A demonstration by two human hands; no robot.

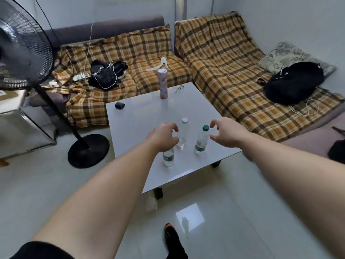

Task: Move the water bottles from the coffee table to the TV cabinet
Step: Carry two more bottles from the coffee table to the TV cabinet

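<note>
All three water bottles stand untouched on the desk, none moved yet, with both hands spread wide, empty, above them.

Bare forearms; black short sleeve; seemingly black shoe with orange trim.

three water bottles were counted on the coffee table: a green-capped bottle, a white-capped bottle, and a third bottle partly hidden under a hand. one tall pink canister, one small black case and one pair of glasses were also counted there. two hands were seen, the left hand and the right hand. one standing fan, two black bags and one patterned pillow were counted.
</note>
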